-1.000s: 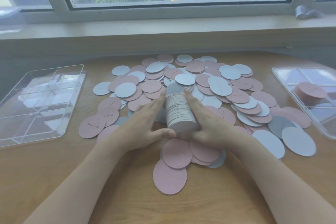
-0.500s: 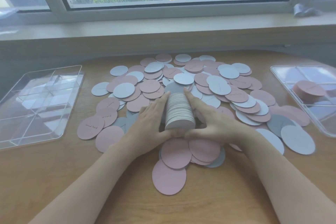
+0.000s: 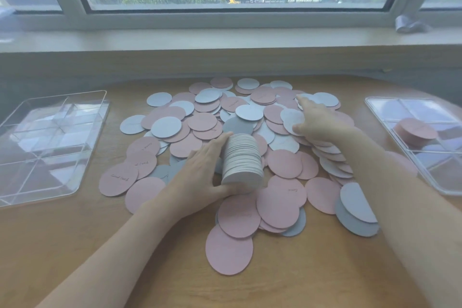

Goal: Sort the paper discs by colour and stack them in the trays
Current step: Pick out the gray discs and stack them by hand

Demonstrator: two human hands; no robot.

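Now left tray [image 3: 53, 142] bare; right tray [image 3: 410, 147] holds pink stack [image 3: 416, 131]; left hand [image 3: 197, 177] grips white stack [image 3: 242, 160]; right hand [image 3: 317, 120] spread flat.

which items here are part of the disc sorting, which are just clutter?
Job:
- left hand holding the blue disc stack
- right hand on the loose disc pile
- left tray, no discs visible
- right tray with pink stack

Clutter:
- crumpled wrapper on the windowsill

We see two bare forearms entering from the lower frame, no sleeves in view, left hand [image 3: 200, 177] at centre, right hand [image 3: 317, 122] upper right of centre, no rings, watch or bands visible on them
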